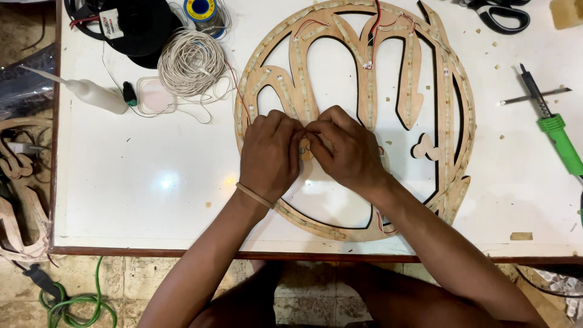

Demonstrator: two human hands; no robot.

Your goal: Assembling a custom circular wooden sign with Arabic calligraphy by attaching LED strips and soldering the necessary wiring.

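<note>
A large round wooden cut-out (452, 115) with curved inner shapes lies flat on the white table (139, 194). Strips of small lights and thin red and white wires run along its ribs. My left hand (270, 152) and my right hand (346, 149) meet over the lower middle of the cut-out, fingertips pinched together on a small part of the light strip on one rib. What exactly sits between the fingers is hidden. A thin band is on my left wrist.
A coil of white wire (191, 61), a white glue bottle (91, 94), a small clear lid (155, 97) and a solder reel (200, 9) lie at the upper left. Scissors (501, 12) and a green-handled soldering iron (555, 130) lie at the right. More wooden cut-outs (18, 200) hang left of the table.
</note>
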